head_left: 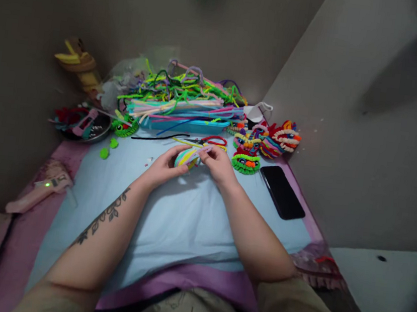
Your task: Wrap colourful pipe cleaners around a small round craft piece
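Note:
Between my two hands, a little above the blue cloth, is a small rounded pipe-cleaner craft piece (186,158) in yellow, pale blue and white stripes. My left hand (168,165) grips it from the left, thumb in front and fingers behind. At its upper right, my right hand (218,163) pinches a lilac pipe cleaner (206,149) that runs along the piece. Just behind my hands lie red-handled scissors (214,140), a black pipe cleaner (157,137) and a yellow one. The fingertips are partly hidden by the piece.
A blue tray (189,126) heaped with pipe cleaners stands at the back. Finished pipe-cleaner figures (245,163) and a black phone (282,192) are on the right. On the left are a pink glue gun (42,191), green pompoms (104,153) and a dark bowl (99,132).

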The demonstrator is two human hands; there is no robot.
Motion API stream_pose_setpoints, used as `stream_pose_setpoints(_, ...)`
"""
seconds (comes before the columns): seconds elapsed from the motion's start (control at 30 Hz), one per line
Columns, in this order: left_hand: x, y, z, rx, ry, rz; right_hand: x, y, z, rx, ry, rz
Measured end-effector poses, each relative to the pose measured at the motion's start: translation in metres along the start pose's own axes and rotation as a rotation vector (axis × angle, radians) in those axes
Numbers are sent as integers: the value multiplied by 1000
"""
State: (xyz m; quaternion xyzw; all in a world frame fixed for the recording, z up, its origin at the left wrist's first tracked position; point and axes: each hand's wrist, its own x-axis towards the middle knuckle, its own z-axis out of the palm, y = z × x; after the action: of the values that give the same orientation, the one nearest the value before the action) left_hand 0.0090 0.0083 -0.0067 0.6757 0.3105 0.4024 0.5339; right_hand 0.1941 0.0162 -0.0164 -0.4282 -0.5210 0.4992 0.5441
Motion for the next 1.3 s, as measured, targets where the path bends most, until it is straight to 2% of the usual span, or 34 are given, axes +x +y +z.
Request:
stream_pose_setpoints(0.17,-4,3,-1,-144,-96,-154,1,-5,-2,36,-17,17)
stream_pose_setpoints(0.33,-2,3,-2,-152,-89,-183,1,-7,-3,91,-8,42)
stream_pose_setpoints(0.53,-3,2,-5,-118,-97,-114,1,-11,-5,163,78,87)
stream_pose_setpoints(0.7,-4,1,-5,-46,-88,-71,-2,-8,-2,367,117,318)
stream_pose_setpoints(0.8,-5,0,-6,-46,-108,-60,-3,-5,0,454,142,377)
stream_pose_setpoints(0.9,-5,-1,-6,-47,-115,-16,-3,-1,-1,502,115,402)
stream_pose_setpoints(1.07,-4,0,-7,-45,-150,51,-6,-2,0,611,-4,508)
stream_pose_setpoints(1.17,-4,2,-7,-61,-166,37,-8,-7,1,581,-43,513)
stream_pose_setpoints(1.3,-4,2,-7,-100,-130,-18,-9,-14,-1,506,-25,499)
